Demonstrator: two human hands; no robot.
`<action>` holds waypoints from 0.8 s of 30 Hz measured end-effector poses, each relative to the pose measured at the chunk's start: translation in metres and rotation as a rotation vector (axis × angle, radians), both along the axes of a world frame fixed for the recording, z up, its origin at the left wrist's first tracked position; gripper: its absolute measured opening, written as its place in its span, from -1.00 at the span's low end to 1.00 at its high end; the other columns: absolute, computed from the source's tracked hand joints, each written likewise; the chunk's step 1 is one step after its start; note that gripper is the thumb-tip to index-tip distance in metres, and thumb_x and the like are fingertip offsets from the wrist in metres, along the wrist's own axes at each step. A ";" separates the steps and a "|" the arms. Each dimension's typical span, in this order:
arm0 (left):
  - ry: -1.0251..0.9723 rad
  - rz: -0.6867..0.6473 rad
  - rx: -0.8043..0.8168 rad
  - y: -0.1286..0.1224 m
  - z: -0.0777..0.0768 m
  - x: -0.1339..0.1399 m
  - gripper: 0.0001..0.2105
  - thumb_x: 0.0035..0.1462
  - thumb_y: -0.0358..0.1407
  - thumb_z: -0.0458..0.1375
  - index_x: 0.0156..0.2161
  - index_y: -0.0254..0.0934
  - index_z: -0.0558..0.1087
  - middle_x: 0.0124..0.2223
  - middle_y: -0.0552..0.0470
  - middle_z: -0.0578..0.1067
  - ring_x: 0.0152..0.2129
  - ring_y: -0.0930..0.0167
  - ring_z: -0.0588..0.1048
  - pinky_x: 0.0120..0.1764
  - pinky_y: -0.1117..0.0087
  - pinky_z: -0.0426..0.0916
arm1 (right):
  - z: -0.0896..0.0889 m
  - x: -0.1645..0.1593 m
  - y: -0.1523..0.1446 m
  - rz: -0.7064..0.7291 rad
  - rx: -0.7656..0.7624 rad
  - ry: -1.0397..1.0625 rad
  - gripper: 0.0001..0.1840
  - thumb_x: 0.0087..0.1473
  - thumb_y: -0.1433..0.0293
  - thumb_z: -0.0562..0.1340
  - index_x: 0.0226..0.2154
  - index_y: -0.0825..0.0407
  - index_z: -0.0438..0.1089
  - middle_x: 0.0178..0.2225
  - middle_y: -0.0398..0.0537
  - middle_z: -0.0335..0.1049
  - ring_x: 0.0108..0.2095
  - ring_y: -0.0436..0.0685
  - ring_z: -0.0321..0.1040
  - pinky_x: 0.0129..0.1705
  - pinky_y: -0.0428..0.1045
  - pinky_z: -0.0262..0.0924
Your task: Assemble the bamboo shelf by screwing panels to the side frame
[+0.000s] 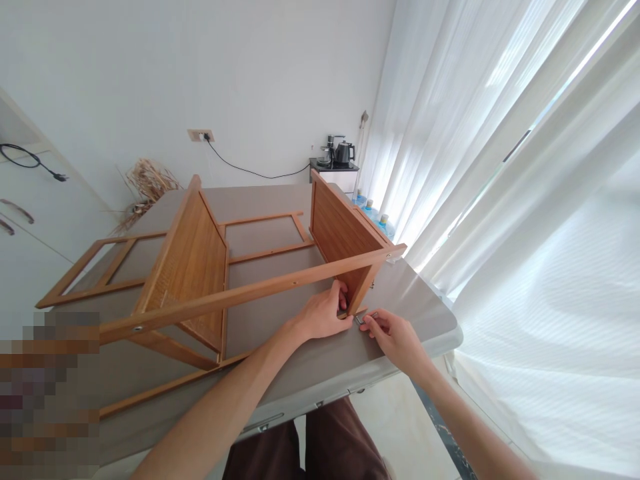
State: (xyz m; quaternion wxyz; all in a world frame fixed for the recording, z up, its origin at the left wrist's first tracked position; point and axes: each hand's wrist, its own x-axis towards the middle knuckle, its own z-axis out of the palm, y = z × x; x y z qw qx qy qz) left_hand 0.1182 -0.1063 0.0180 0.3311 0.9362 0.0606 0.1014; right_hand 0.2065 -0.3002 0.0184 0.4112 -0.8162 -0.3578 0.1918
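A brown wooden shelf frame (260, 287) lies on its side across the table, with slatted panels standing upright between its long rails. My left hand (324, 313) is wrapped around the lower near corner of the right slatted panel (345, 223), where it meets the bottom rail. Just right of that corner, my right hand (393, 332) pinches a small bent metal hex key (359, 320), its end close against the frame's outer side. Whether the key sits in a bolt is too small to tell. Another slatted panel (193, 260) stands farther left.
The grey table (420, 307) has a rounded right corner near white curtains (500, 167). Water bottles (384, 223), a black kettle (344, 153) on a small cabinet and dried stalks (147, 183) stand beyond it. A power cord (260, 175) runs along the wall.
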 end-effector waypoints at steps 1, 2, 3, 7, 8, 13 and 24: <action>0.007 -0.001 -0.003 0.000 0.000 0.000 -0.57 0.02 -0.19 0.21 -0.06 -0.17 0.14 -0.22 0.08 0.49 -0.30 0.34 0.51 -0.31 0.35 0.35 | 0.000 0.001 0.001 0.001 0.000 0.031 -0.61 0.22 0.03 0.08 -0.31 -0.04 0.41 -0.31 -0.05 0.56 -0.36 0.13 0.48 -0.26 0.01 0.33; 0.013 -0.002 -0.006 0.000 0.000 0.000 -0.57 0.02 -0.19 0.21 -0.05 -0.17 0.14 -0.22 0.08 0.49 -0.30 0.34 0.51 -0.30 0.35 0.35 | 0.000 0.002 0.002 0.002 -0.001 0.063 -0.60 0.22 0.02 0.08 -0.31 -0.03 0.41 -0.30 -0.04 0.56 -0.38 0.12 0.48 -0.27 0.01 0.33; 0.018 -0.005 -0.009 0.000 0.001 0.000 -0.56 0.02 -0.19 0.21 -0.05 -0.17 0.14 -0.22 0.08 0.50 -0.30 0.34 0.51 -0.30 0.35 0.35 | 0.000 0.003 0.003 0.005 -0.006 0.094 -0.59 0.21 0.01 0.09 -0.31 -0.02 0.41 -0.30 -0.04 0.56 -0.39 0.11 0.47 -0.27 0.01 0.33; 0.022 -0.007 -0.013 0.001 0.001 0.000 -0.56 0.01 -0.19 0.22 -0.04 -0.17 0.14 -0.22 0.08 0.50 -0.29 0.33 0.52 -0.31 0.35 0.35 | 0.000 0.011 0.004 0.016 -0.055 0.182 -0.63 0.18 0.03 0.14 -0.30 -0.01 0.38 -0.33 -0.09 0.56 -0.37 0.08 0.47 -0.27 -0.02 0.31; 0.021 -0.006 -0.016 0.001 0.000 0.000 -0.56 0.01 -0.19 0.22 -0.04 -0.17 0.14 -0.22 0.07 0.50 -0.29 0.32 0.52 -0.31 0.35 0.35 | 0.000 0.013 0.004 0.022 -0.064 0.178 -0.65 0.18 0.04 0.15 -0.29 -0.02 0.37 -0.35 -0.11 0.56 -0.37 0.08 0.47 -0.28 -0.03 0.30; 0.010 -0.019 -0.035 0.001 -0.001 0.001 -0.56 0.01 -0.20 0.21 -0.04 -0.17 0.14 -0.22 0.07 0.50 -0.30 0.33 0.51 -0.31 0.35 0.35 | 0.005 0.017 -0.002 0.066 -0.086 -0.121 -0.71 0.20 0.07 0.15 -0.29 -0.09 0.41 -0.42 -0.19 0.47 -0.45 0.05 0.34 -0.38 -0.04 0.21; 0.003 -0.013 -0.033 0.001 -0.001 0.000 -0.57 0.02 -0.20 0.21 -0.05 -0.17 0.15 -0.22 0.08 0.49 -0.32 0.34 0.50 -0.34 0.36 0.34 | -0.007 0.030 -0.019 0.266 -0.014 -0.710 -0.75 0.31 0.29 0.10 -0.11 -0.11 0.49 -0.15 0.01 0.37 -0.14 0.18 0.31 -0.08 0.12 0.25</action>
